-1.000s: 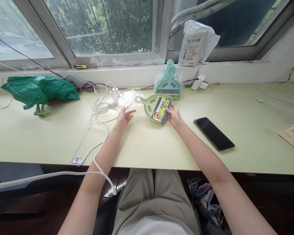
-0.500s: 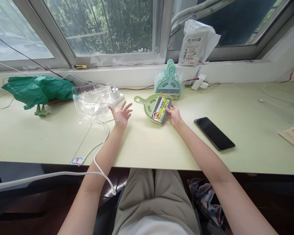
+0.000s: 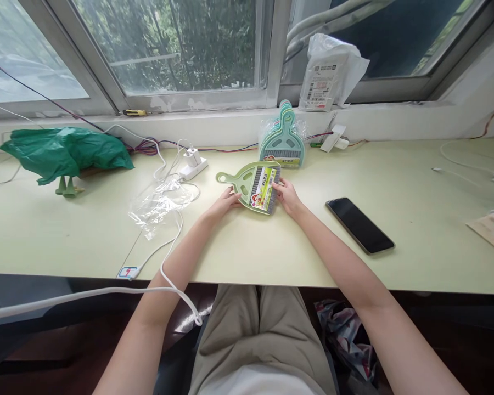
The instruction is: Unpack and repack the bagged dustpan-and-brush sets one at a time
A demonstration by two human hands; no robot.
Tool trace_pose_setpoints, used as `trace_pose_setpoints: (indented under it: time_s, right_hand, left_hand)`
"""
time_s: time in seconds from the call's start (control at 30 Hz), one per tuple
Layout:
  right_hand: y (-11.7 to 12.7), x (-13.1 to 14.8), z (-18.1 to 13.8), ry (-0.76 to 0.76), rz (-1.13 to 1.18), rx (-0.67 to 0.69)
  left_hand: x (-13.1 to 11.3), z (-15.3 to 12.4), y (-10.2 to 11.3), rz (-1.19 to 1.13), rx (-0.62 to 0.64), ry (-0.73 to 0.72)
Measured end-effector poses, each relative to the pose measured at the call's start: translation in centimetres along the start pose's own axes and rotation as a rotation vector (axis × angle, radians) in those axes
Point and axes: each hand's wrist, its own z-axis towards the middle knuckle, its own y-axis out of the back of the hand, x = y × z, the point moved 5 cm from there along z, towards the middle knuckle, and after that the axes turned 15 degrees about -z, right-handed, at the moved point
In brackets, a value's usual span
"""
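A small light-green dustpan with a brush and a bright label (image 3: 253, 184) lies on the pale table (image 3: 247, 247), handle pointing left. My left hand (image 3: 226, 198) grips its left edge near the handle. My right hand (image 3: 287, 195) grips the right side at the grey bristles. A crumpled clear plastic wrapper (image 3: 160, 201) lies on the table to the left of my left hand, loose and apart from it.
A bagged stack of more dustpan sets (image 3: 284, 140) leans at the sill. A black phone (image 3: 359, 225) lies to the right. White cables and a charger (image 3: 192, 161) run left of centre. A green plastic bag (image 3: 63, 151) sits far left, a white packet (image 3: 328, 74) on the sill.
My left hand tossed the clear wrapper leftward; it now lies on the table. That hand came back and took the dustpan's left edge. The dustpan shifted slightly left.
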Motion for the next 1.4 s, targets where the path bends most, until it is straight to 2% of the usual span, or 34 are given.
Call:
trace_pose_setpoints:
  time_s: [0.07, 0.13, 0.3, 0.37, 0.4, 0.47, 0.57, 0.63, 0.67, 0.73, 0.83, 0.93, 1.0, 1.1, 1.17, 1.2, 1.3, 1.4]
  right_hand:
    - [-0.5, 0.1, -0.2, -0.008, -0.072, 0.038]
    - [-0.6, 0.2, -0.4, -0.036, -0.146, 0.056]
    - [-0.4, 0.0, -0.5, -0.140, -0.366, 0.253]
    - [0.4, 0.2, 0.0, -0.130, -0.404, 0.243]
    - [1.2, 0.5, 0.3, -0.111, -0.389, 0.187]
    - [3.4, 1.1, 1.1, -0.076, -0.285, -0.018]
    - [8.2, 1.2, 1.2, -0.094, -0.001, -0.509]
    - [10.7, 0.8, 0.8, -0.138, 0.164, -0.742]
    - [11.5, 0.6, 0.7, -0.166, 0.225, -0.796]
    - [12.1, 0.4, 0.5, -0.194, 0.299, -0.814]
    - [10.7, 0.6, 0.4, -0.200, 0.249, -0.747]
    - [7.2, 1.7, -0.1, -0.146, -0.063, -0.612]
    - [4.0, 3.2, -1.0, 0.046, -0.449, -0.491]
    - [-1.8, 4.7, -3.3, 0.389, -1.160, -0.264]
    - [-4.9, 4.9, -5.1, 0.576, -1.480, -0.176]
    - [-5.9, 4.8, -5.8, 0.623, -1.582, -0.134]
    - [-7.2, 4.3, -6.7, 0.590, -1.709, -0.079]
    - [-6.8, 3.9, -6.4, 0.479, -1.644, -0.071]
  left_hand:
    - [-0.2, -0.5, -0.3, 0.044, -0.046, -0.046]
    - [-0.6, -0.7, 0.0, 0.094, -0.147, -0.095]
    - [-1.8, -0.1, 2.1, 0.186, -0.340, -0.231]
    - [-1.8, 0.2, 2.7, 0.199, -0.364, -0.255]
    - [-1.8, 0.3, 2.9, 0.212, -0.366, -0.260]
    - [-1.7, 0.4, 3.0, 0.259, -0.352, -0.268]
    - [-1.4, 0.4, 2.5, 0.357, -0.282, -0.267]
    - [-1.2, 0.4, 1.9, 0.424, -0.217, -0.259]
    - [-1.2, 0.4, 1.7, 0.455, -0.185, -0.256]
    - [-1.0, 0.4, 1.3, 0.515, -0.135, -0.247]
    - [-0.9, 0.2, 0.8, 0.603, -0.100, -0.223]
    - [-0.9, -0.1, 0.4, 0.672, -0.089, -0.213]
    - [-1.0, -0.3, 0.1, 0.702, -0.082, -0.220]
    - [-1.0, -0.5, -0.3, 0.747, -0.078, -0.230]
    - [-1.0, -0.6, -0.5, 0.789, -0.095, -0.235]
    - [-0.9, -0.7, -0.5, 0.813, -0.108, -0.238]
    - [-0.9, -0.9, -0.8, 0.853, -0.128, -0.255]
    - [-0.7, -1.0, -1.2, 0.797, -0.104, -0.267]
